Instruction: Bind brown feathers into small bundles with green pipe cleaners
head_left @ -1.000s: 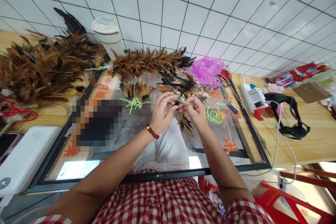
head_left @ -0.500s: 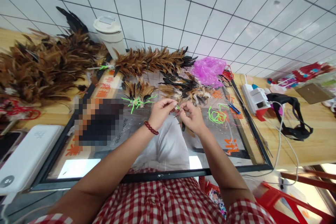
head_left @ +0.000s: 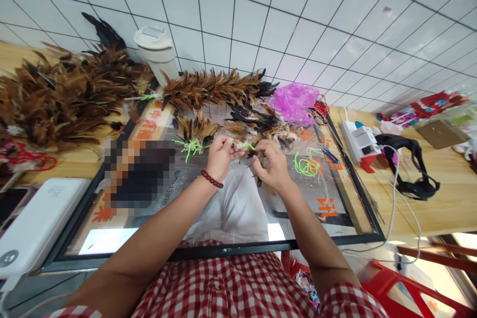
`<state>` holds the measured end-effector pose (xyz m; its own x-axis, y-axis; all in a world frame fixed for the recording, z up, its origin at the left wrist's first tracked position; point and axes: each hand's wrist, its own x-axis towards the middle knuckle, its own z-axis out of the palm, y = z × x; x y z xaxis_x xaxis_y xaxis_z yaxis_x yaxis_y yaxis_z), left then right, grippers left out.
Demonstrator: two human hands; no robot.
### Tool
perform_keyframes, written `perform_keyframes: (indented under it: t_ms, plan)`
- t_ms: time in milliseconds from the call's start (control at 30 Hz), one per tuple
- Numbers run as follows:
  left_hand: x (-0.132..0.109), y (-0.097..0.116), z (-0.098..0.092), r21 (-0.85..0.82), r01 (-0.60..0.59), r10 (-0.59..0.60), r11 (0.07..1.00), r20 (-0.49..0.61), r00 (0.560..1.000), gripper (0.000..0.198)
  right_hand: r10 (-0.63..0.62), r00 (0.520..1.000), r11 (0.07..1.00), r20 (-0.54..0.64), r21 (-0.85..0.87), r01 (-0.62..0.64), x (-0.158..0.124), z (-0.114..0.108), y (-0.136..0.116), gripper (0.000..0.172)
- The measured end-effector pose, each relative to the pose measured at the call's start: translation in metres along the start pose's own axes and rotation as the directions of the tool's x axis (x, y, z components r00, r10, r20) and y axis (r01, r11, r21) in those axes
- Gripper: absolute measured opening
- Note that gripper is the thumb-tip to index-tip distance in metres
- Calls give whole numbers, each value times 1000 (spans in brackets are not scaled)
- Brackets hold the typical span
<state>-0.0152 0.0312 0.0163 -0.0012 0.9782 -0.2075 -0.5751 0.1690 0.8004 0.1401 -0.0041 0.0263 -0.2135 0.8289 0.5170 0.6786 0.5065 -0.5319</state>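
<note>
My left hand (head_left: 222,155), with a red bead bracelet at the wrist, is closed in a pinch over the glass top. Between my hands runs a short bright green string (head_left: 249,146), with a small pale bit, perhaps a feather base, by the left fingers. My right hand (head_left: 273,163) has curled fingers at the string's other end; its grip is partly hidden. Just behind lie a loose pile of brown and black feathers (head_left: 261,126) and a small feather bunch (head_left: 196,129) tied with green strings. A tangle of green string (head_left: 307,163) lies to the right.
A long feather strand (head_left: 216,88) lies at the back beside a white lidded cup (head_left: 156,52). More feathers (head_left: 67,94) heap at left, above a white power bank (head_left: 48,218). On the right are a pink plastic bag (head_left: 294,103), blue cutter (head_left: 331,155), power strip (head_left: 357,144) and black strap (head_left: 406,164).
My hands have moved apart, the left slightly leftward. A stretch of green string now shows between them, where before the fingertips were close together.
</note>
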Motion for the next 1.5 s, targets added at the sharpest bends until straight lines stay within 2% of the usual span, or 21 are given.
perform_keyframes:
  t_ms: [100, 200, 300, 367, 433, 533, 600, 700, 767, 833, 867, 967, 1033, 1100, 1133, 1167, 1200, 1300, 1367, 1433, 1500]
  plan:
    - [-2, -1, 1, 6, 24, -24, 1000, 9, 1000, 30, -91, 995, 995, -38, -37, 90, 5, -7, 2, 53]
    - [-4, -2, 0, -1, 57, -56, 998, 76, 996, 30, -146, 986, 988, 81, -35, 149, 9, -13, 6, 64]
    - [-7, -2, 0, -15, 82, -78, 996, 184, 980, 32, -150, 974, 989, 172, 25, 148, 15, -14, 14, 53]
    - [-10, -1, 1, -32, 95, -84, 995, 245, 966, 34, -128, 971, 988, 200, 114, 107, 21, -13, 20, 33]
    - [-12, 0, 2, -61, 111, -90, 992, 275, 957, 34, -65, 979, 971, 191, 237, 18, 30, -12, 24, 17]
    - [-14, 0, 3, -119, 126, -92, 985, 259, 962, 32, 23, 994, 934, 108, 352, -60, 53, -12, 21, 16]
    - [-12, -2, 3, -156, 127, -88, 980, 231, 969, 31, -7, 998, 951, 64, 310, -13, 73, -13, 15, 14]
    - [-7, -2, -1, -224, 137, -89, 965, 211, 973, 28, -134, 979, 974, 152, 200, 103, 100, -14, 3, 11]
    - [-4, -2, -4, -243, 157, -96, 957, 245, 965, 27, -185, 967, 979, 175, 121, 165, 114, -11, -4, 12]
    - [-3, -2, -8, -169, 211, -134, 963, 379, 916, 28, -242, 958, 970, 152, 26, 241, 125, -5, -12, 16]
    - [-4, -2, -9, -100, 252, -177, 963, 473, 863, 29, -280, 949, 958, 144, -27, 286, 130, 0, -16, 19]
    - [-7, -4, -14, 130, 364, -347, 922, 696, 629, 34, -409, 883, 879, 229, -162, 449, 140, 23, -31, 27]
    - [-8, -5, -17, 222, 405, -420, 887, 752, 508, 36, -479, 794, 801, 375, -183, 570, 142, 42, -39, 28]
    - [-7, -4, -19, 256, 415, -444, 873, 771, 457, 37, -495, 688, 750, 531, -138, 647, 141, 60, -40, 27]
    - [-6, -3, -20, 254, 416, -442, 873, 772, 457, 37, -493, 643, 742, 586, -103, 663, 138, 65, -38, 26]
    - [-4, -2, -21, 242, 417, -434, 876, 771, 466, 37, -484, 628, 754, 609, -75, 653, 136, 68, -34, 24]
    - [-3, -1, -22, 229, 419, -427, 879, 769, 476, 36, -473, 643, 781, 602, -51, 622, 133, 68, -29, 23]
    - [0, 1, -23, 192, 442, -417, 876, 762, 496, 35, -430, 771, 876, 470, 10, 482, 124, 50, -10, 26]
    - [1, 3, -23, 183, 466, -421, 866, 770, 480, 37, -371, 844, 919, 386, 24, 393, 119, 34, 1, 25]
    - [0, 3, -23, 215, 484, -439, 848, 797, 416, 38, -310, 879, 945, 362, 11, 328, 113, 24, 8, 24]
    - [-2, 3, -23, 292, 480, -471, 827, 826, 310, 39, -306, 859, 943, 410, 5, 333, 106, 26, 10, 22]
